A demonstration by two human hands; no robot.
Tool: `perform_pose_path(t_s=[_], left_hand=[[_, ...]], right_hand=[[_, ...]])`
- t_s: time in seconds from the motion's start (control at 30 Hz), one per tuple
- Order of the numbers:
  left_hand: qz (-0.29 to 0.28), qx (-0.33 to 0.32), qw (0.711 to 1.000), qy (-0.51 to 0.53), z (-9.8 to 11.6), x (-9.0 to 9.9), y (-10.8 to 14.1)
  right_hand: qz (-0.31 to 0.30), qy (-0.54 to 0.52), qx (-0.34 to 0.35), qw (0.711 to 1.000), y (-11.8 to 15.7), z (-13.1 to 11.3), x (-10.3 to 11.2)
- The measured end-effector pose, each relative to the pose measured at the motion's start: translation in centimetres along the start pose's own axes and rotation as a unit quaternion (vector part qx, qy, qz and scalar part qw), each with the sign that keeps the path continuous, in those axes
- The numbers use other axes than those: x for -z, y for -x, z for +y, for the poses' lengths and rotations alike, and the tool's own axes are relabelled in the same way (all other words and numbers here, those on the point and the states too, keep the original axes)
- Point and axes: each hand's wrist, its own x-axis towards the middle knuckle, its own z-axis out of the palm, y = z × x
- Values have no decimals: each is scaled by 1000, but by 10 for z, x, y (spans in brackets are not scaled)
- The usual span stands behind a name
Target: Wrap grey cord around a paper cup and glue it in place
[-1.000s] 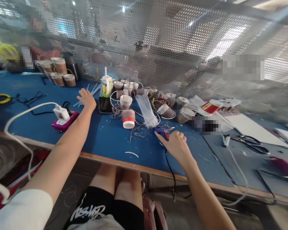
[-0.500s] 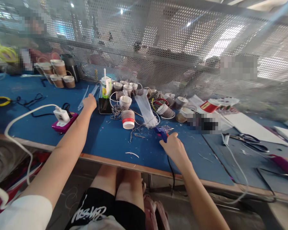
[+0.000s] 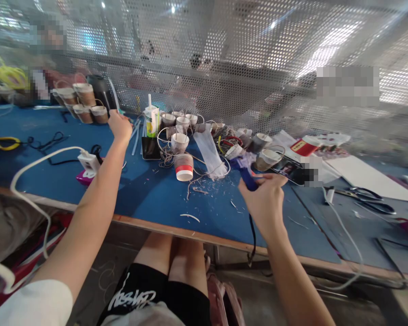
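Note:
My left hand [image 3: 121, 127] is closed around a long translucent glue stick [image 3: 114, 94] that points up and away from the table. More glue sticks [image 3: 136, 141] lie beside that hand, left of a drink carton [image 3: 152, 121] with a straw. A blue hot glue gun [image 3: 247, 175] is in my right hand [image 3: 263, 197], held above the table with its cord hanging down. Between my hands, a paper cup [image 3: 183, 166] wrapped in grey-brown cord, with a red band, lies on its side. A bundle of white strips [image 3: 209, 154] lies to its right.
Several cord-wrapped cups [image 3: 180, 142] and tangled cord stand along the perforated metal screen [image 3: 224, 54]. A purple power strip [image 3: 85, 176] with a white plug sits at left. Black scissors [image 3: 367, 194], a phone [image 3: 290, 170] and white card [image 3: 374, 176] lie at right.
My left hand has moved up and left, lifting a glue stick from the others. My right hand has raised the glue gun and shifted it slightly right.

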Motion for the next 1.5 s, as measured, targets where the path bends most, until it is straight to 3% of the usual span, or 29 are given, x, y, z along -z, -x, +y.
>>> perform_pose_path(t_s=[0.07, 0.13, 0.27, 0.4, 0.53, 0.73, 0.83, 1.03, 1.1, 1.23, 1.3, 1.5], left_hand=[[-15, 3, 997, 72, 5, -12, 5], [-68, -10, 992, 109, 7, -25, 16], [-248, -74, 949, 178, -2, -54, 62], [-314, -137, 926, 160, -16, -71, 114], [-311, -307, 887, 146, -27, -65, 146], [-343, -439, 814, 167, -48, -41, 159], [-322, -511, 787, 126, -52, -33, 159], [-233, -592, 770, 53, -46, -26, 157], [-214, -637, 739, 35, -45, -25, 155], [-212, -738, 640, 4, -42, -20, 153], [-217, -763, 609, -7, -41, -18, 155], [-204, -758, 620, -18, -39, -16, 164]], right_hand=[[79, -65, 56, 993, -8, -2, -7], [114, -83, 92, 986, -20, -8, -11], [64, -17, 110, 992, -43, -25, -13], [0, 15, 116, 993, -52, -36, -23], [-40, 7, 131, 990, -46, -29, -44], [-62, 17, 128, 990, -34, -17, -59], [-59, -17, 117, 991, -28, -20, -60], [-61, -7, 102, 993, -17, -26, -60], [-70, 24, 106, 992, -15, -27, -61], [-116, 68, 122, 983, -12, -28, -65], [-126, 74, 137, 980, -10, -29, -66], [-146, 80, 154, 974, -6, -29, -66]])
